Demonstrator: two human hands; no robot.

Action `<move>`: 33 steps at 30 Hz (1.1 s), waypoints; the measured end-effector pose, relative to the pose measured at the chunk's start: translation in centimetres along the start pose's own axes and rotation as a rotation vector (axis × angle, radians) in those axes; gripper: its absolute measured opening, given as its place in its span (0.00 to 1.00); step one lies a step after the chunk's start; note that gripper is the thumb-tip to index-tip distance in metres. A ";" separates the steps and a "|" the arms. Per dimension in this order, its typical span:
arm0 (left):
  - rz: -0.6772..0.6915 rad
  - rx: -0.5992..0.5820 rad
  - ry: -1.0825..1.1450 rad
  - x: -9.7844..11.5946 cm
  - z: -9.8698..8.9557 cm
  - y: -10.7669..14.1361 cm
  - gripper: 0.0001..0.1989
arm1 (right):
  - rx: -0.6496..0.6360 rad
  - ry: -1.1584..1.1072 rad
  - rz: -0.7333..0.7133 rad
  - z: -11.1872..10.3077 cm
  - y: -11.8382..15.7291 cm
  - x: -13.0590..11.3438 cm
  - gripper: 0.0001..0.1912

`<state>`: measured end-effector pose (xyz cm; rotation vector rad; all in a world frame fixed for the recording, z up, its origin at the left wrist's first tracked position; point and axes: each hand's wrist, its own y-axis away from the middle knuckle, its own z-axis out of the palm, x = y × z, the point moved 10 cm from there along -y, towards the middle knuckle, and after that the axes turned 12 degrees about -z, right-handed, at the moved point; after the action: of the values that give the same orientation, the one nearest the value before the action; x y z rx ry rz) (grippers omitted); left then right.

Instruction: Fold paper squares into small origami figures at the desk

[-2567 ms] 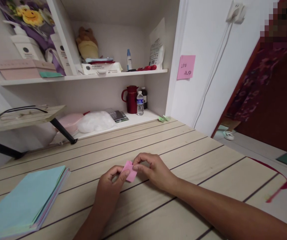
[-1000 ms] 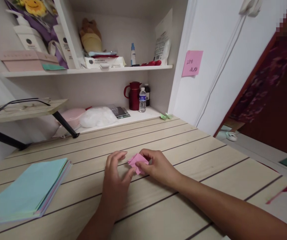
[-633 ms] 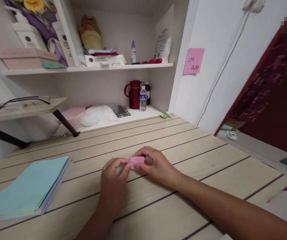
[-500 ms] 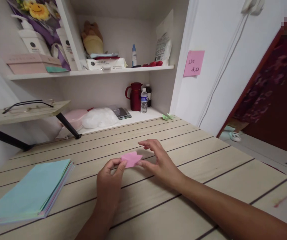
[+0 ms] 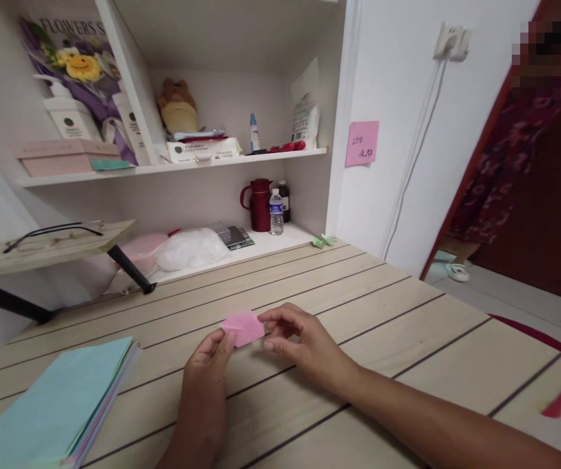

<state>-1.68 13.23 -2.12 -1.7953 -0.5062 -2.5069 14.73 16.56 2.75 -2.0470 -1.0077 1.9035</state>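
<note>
A small folded piece of pink paper is held just above the striped wooden table. My left hand pinches its left end between thumb and fingers. My right hand is at the paper's right edge, its index fingertip touching or almost touching the corner. The right thumb is apart from the index finger, with a gap between them. Left of my hands lies a stack of coloured paper, light blue on top.
Small green folded papers lie at the table's back edge. Behind are a red jug, a water bottle and a white plastic bag. Glasses rest on a raised shelf at left. A person stands at the right.
The view has tilted up slightly. The pink paper's pointed right end now looks flattened, with a blunt outline. My right index finger has come down to the paper's right edge.
</note>
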 end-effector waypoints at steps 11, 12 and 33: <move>0.581 0.104 -0.565 4.4 2.3 2.7 0.05 | 0.022 0.244 -0.385 -0.6 0.5 -4.2 0.09; 0.646 0.109 -0.620 4.6 2.6 3.2 0.05 | 0.033 0.322 -0.466 -0.8 0.8 -5.0 0.10; 0.701 -0.210 -1.526 0.3 5.8 2.8 0.06 | -0.410 0.563 -0.150 0.7 1.9 1.1 0.12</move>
<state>4.05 12.18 0.56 -2.8916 0.4153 -0.4650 14.73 15.53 0.65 -2.4245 -1.4099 1.0012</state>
